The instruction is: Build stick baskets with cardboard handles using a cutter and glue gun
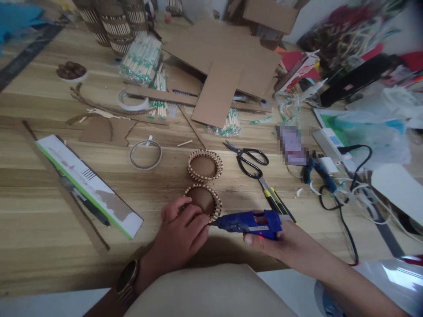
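Observation:
My left hand is closed on the near edge of a small round basket with a cardboard base and a wall of short wooden sticks. My right hand grips a blue hot glue gun, a red light glowing near its handle. The glue gun's nozzle points left and meets the basket's near rim beside my left fingertips; whether it touches is hard to tell. Just beyond stands a second, similar round basket. Black-handled scissors lie to its right, with a yellow-and-black utility knife nearby.
Cardboard sheets and bundles of wrapped sticks lie at the back. Tape, a white-green strip of board and a pen-like tool are on the left. Blue-handled pliers, a power strip and cables occupy the right.

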Tool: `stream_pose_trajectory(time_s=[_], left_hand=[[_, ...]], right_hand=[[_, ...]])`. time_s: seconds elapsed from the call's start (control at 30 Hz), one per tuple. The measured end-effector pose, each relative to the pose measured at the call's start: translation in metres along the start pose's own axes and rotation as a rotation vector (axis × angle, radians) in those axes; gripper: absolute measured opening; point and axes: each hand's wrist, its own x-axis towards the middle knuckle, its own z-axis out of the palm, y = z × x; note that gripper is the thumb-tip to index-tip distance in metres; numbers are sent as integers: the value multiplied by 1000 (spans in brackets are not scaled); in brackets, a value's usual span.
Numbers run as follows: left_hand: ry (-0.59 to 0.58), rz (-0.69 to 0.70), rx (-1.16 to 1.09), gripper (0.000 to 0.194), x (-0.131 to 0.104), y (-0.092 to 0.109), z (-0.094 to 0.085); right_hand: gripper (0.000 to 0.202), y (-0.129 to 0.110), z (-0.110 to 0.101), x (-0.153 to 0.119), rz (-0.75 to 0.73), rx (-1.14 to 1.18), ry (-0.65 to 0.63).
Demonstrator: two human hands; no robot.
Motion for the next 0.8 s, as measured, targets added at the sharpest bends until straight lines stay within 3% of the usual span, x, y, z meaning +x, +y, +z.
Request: stream_pose_trajectory(time_s=[0.53,0.8], left_hand=[[6,3,-19,15,0,1,0],[-4,-2,-16,14,-1,0,0]], right_hand=[[32,4,3,-2,59,-36,80],[28,4,1,-1,-10,-81,64]])
